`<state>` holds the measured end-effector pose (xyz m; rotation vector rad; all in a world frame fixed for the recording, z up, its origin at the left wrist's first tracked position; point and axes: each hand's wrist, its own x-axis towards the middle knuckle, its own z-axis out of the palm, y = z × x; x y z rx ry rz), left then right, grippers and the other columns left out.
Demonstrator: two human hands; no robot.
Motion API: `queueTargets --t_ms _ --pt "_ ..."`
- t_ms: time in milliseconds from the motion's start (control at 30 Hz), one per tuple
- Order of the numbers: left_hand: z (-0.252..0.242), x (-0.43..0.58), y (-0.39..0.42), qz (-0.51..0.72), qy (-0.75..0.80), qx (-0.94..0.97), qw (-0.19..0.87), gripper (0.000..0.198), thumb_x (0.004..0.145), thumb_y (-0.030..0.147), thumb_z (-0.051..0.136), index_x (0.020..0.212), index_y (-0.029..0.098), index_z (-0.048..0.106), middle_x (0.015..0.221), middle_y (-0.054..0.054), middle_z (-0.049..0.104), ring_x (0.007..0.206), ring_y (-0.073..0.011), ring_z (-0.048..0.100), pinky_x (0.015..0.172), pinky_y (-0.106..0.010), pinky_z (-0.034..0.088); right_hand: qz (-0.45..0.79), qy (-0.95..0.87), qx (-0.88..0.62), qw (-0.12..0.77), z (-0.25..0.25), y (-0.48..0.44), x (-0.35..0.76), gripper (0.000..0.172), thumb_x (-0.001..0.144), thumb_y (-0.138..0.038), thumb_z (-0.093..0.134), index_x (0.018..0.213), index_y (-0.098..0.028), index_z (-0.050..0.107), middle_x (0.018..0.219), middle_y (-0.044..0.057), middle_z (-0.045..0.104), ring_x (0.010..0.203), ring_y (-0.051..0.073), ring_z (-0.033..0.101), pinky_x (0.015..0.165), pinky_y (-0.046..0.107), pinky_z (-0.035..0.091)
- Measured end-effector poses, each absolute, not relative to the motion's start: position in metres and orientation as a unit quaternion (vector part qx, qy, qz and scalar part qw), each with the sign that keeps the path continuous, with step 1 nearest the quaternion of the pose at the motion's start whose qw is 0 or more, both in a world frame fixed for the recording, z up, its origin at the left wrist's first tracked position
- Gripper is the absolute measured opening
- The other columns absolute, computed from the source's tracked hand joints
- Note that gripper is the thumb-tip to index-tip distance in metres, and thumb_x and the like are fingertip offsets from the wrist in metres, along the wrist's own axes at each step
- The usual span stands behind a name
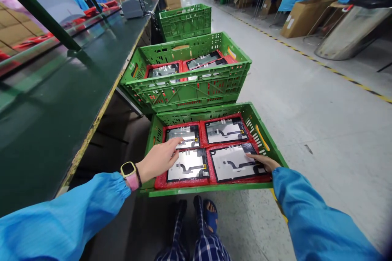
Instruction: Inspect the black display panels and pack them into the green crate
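Observation:
Four flat panels with silver backs, black borders and dark flex strips lie in red wrapping inside the nearest green crate (pixel 211 189). My left hand (pixel 161 158), with a watch at the wrist, is over the left pair, its fingers apart between the upper left panel (pixel 176 132) and the lower left panel (pixel 186 159). My right hand (pixel 265 161) reaches over the crate's right side, fingers stretched over the right part of the lower right panel (pixel 225 161). Neither hand grips anything. The upper right panel (pixel 225 126) is untouched.
Just beyond stands another green crate (pixel 196 89) with similar panels, then a third green crate (pixel 185 22). A green-topped bench (pixel 70 102) runs along the left. People in blue smocks sit at the back right, near cardboard boxes (pixel 306 16) and a metal bin (pixel 349 32).

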<state>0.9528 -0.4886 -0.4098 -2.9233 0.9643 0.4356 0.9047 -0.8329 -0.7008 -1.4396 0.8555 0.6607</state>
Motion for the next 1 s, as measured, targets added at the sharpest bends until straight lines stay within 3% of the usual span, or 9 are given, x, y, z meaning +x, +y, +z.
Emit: queueTargets --t_ms 167,467,733,1000 --pt "-0.424 0.949 -0.487 0.166 0.348 -0.921 0.05 0.038 0.088 0.019 0.032 0.125 0.018 0.043 0.122 -0.011 0.06 0.1 -0.0252 0.064 0.083 -0.036 0.05 0.344 0.386 -0.57 0.638 -0.696 -0.833 0.908 0.033 0.09 -0.034 0.056 0.118 -0.016 0.055 0.117 0.009 0.059 0.097 0.021 0.061 0.08 0.041 0.053" --pt "-0.486 0.967 -0.537 0.174 0.351 -0.92 0.001 0.036 0.085 0.016 0.038 0.12 0.02 0.048 0.109 -0.011 0.066 0.089 -0.0246 0.066 0.076 -0.035 0.05 0.368 0.374 -0.497 0.692 -0.682 -0.83 0.903 0.032 0.091 -0.034 0.056 0.117 -0.016 0.055 0.115 0.008 0.06 0.095 0.02 0.062 0.079 0.04 0.053" --pt "-0.514 0.95 -0.533 0.204 0.321 -0.919 -0.099 0.036 0.082 0.014 0.042 0.117 0.021 0.051 0.108 -0.009 0.067 0.09 -0.0252 0.067 0.079 -0.036 0.049 0.378 0.403 -0.486 0.676 -0.684 -0.827 0.903 0.032 0.091 -0.034 0.056 0.117 -0.016 0.056 0.115 0.008 0.06 0.094 0.02 0.062 0.078 0.039 0.053" --pt "-0.546 0.955 -0.514 0.149 0.155 -0.939 -0.269 0.035 0.082 0.008 0.037 0.113 0.022 0.047 0.104 -0.006 0.067 0.082 -0.0162 0.067 0.077 -0.029 0.051 0.368 0.407 -0.487 0.679 -0.69 -0.825 0.9 0.032 0.091 -0.034 0.055 0.116 -0.016 0.056 0.115 0.009 0.059 0.094 0.02 0.061 0.079 0.039 0.053"
